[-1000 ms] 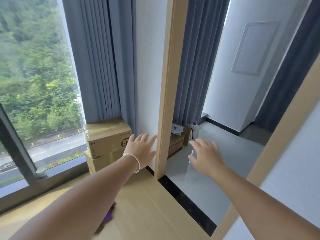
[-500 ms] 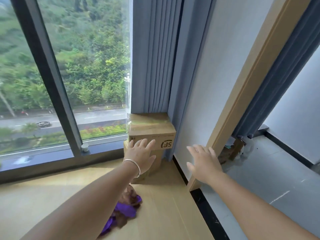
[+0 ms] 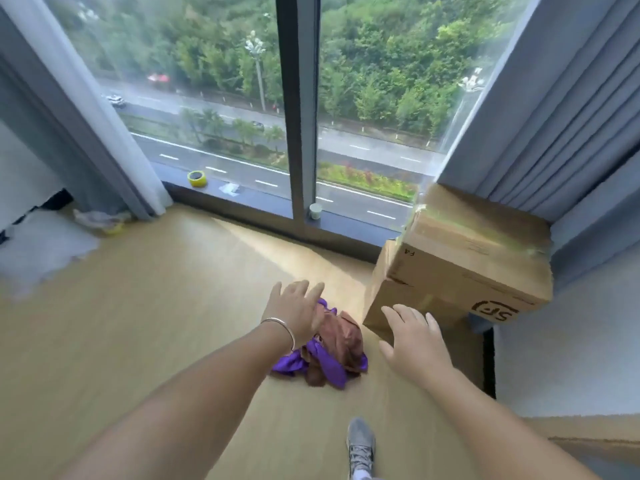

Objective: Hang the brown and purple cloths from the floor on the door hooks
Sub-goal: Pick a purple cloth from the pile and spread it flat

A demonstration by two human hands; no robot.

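Cardboard boxes [image 3: 464, 265] (stacked) stand just beside the cloths [image 3: 332, 351] on floor.

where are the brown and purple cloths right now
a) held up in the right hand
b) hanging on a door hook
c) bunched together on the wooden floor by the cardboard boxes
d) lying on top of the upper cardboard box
c: the brown cloth and purple cloth lie in one heap on the wooden floor, just left of the cardboard boxes, with both hands open and holding nothing.
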